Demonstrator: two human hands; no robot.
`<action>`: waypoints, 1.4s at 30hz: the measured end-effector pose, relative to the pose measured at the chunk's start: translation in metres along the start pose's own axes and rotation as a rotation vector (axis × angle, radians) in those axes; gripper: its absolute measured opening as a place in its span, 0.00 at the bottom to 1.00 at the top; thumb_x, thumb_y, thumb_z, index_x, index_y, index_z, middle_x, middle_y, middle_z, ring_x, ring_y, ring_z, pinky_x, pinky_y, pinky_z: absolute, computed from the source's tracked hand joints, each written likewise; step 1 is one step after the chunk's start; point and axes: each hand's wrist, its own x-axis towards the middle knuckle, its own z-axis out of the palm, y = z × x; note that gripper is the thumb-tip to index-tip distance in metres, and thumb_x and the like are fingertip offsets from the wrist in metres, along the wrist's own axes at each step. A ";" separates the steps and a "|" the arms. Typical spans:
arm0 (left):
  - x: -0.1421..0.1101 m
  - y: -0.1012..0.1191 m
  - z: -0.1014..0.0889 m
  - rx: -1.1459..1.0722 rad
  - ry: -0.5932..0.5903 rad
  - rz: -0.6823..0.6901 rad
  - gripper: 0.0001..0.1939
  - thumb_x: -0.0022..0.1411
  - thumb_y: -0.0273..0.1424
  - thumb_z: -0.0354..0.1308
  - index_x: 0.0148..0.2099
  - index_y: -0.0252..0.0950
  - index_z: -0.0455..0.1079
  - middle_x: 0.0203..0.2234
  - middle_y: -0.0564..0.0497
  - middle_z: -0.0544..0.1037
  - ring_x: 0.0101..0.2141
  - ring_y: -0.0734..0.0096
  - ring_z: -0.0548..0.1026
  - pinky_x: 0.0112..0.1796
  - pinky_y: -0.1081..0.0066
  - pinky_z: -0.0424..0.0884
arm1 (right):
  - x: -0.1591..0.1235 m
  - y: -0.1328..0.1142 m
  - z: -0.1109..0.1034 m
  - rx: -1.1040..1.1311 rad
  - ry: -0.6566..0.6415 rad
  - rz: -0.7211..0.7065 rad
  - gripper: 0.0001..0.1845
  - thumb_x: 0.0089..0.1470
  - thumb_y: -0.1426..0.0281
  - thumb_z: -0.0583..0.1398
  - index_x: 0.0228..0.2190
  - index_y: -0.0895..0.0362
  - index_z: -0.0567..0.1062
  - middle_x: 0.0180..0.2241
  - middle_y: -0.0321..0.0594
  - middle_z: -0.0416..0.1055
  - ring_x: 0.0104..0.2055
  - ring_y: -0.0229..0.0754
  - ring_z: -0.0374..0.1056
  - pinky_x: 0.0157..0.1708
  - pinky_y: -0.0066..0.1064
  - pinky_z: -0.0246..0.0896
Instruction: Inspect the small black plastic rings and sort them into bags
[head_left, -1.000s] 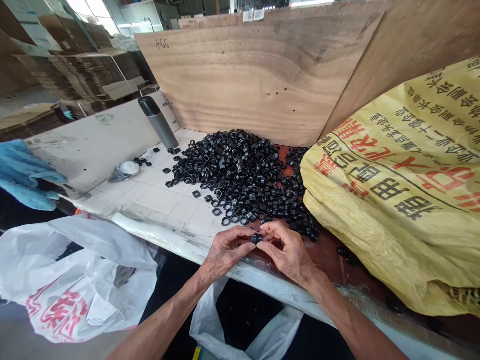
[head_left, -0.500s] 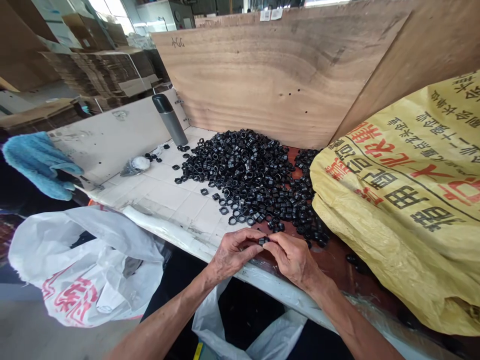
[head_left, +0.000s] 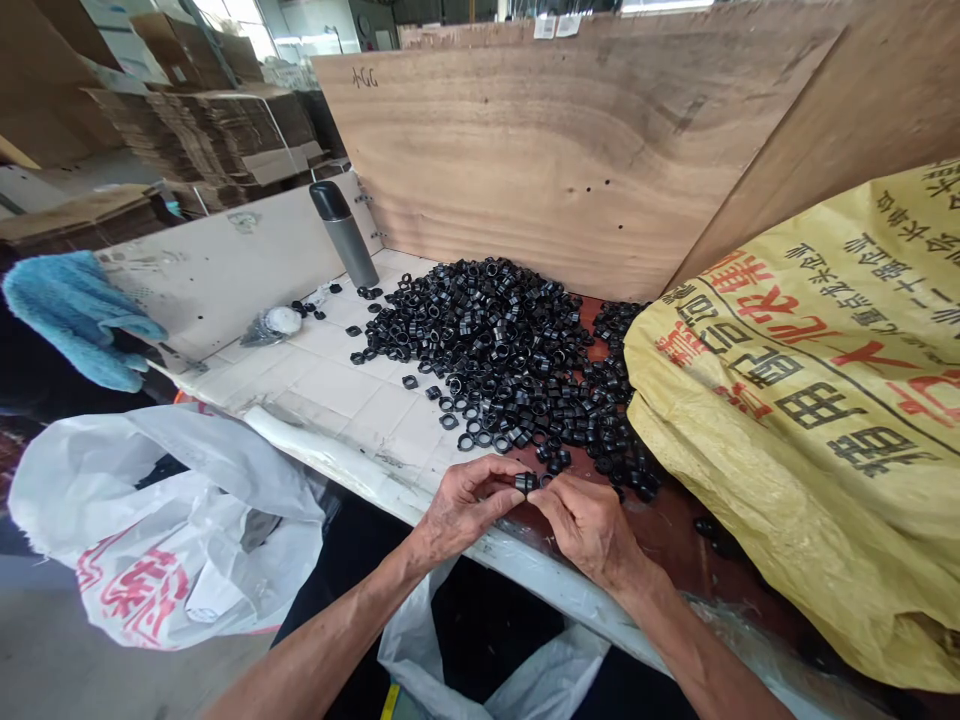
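My left hand pinches a small black cylindrical plastic fitting between thumb and forefinger, just above the table's front edge. Close beside it, the fingers of my right hand are closed at a small black plastic ring, partly covered by the fingertips. Whether the two pieces touch I cannot make out. Beyond my hands spreads a large pile of similar black plastic rings, with several loose ones lying flat at its near left edge.
A yellow woven sack lies over the table's right side. A grey bottle stands by the wooden board. On the left are a blue cloth and a white plastic bag; another white bag hangs open below the edge.
The fingertips of my right hand have drawn slightly right from the fitting, and a ring now shows between the hands. My left hand stays almost in place. The view has shifted slightly.
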 end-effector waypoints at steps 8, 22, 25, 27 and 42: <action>-0.001 0.002 0.000 0.051 0.010 0.012 0.12 0.62 0.33 0.64 0.47 0.37 0.76 0.40 0.47 0.80 0.41 0.66 0.78 0.45 0.68 0.74 | 0.004 -0.011 -0.005 0.105 -0.024 0.055 0.07 0.60 0.63 0.61 0.35 0.54 0.74 0.23 0.33 0.66 0.22 0.36 0.61 0.24 0.29 0.58; -0.015 0.012 -0.002 0.478 -0.028 0.290 0.13 0.66 0.27 0.57 0.53 0.39 0.72 0.46 0.45 0.78 0.47 0.63 0.76 0.50 0.64 0.72 | 0.003 -0.008 -0.008 0.108 -0.071 0.087 0.11 0.62 0.65 0.58 0.27 0.54 0.70 0.22 0.33 0.66 0.24 0.38 0.63 0.26 0.29 0.57; -0.021 0.020 -0.006 0.622 -0.190 0.297 0.12 0.64 0.29 0.61 0.50 0.38 0.73 0.42 0.45 0.78 0.45 0.62 0.76 0.47 0.64 0.72 | 0.010 -0.006 -0.030 0.079 -0.038 0.148 0.12 0.58 0.64 0.62 0.25 0.54 0.69 0.22 0.32 0.65 0.23 0.36 0.59 0.24 0.28 0.54; -0.021 0.022 -0.006 0.708 -0.233 0.266 0.06 0.63 0.32 0.62 0.42 0.37 0.75 0.37 0.46 0.78 0.40 0.63 0.76 0.44 0.65 0.73 | 0.014 -0.002 -0.047 0.059 -0.068 0.221 0.12 0.58 0.64 0.61 0.25 0.54 0.69 0.22 0.31 0.65 0.22 0.35 0.58 0.23 0.28 0.53; 0.002 -0.023 0.012 0.915 0.089 0.216 0.13 0.63 0.27 0.61 0.50 0.39 0.70 0.37 0.51 0.72 0.33 0.71 0.76 0.35 0.71 0.75 | 0.002 0.020 -0.088 -0.313 -0.509 0.343 0.13 0.47 0.79 0.64 0.36 0.54 0.74 0.35 0.33 0.67 0.34 0.37 0.66 0.37 0.30 0.58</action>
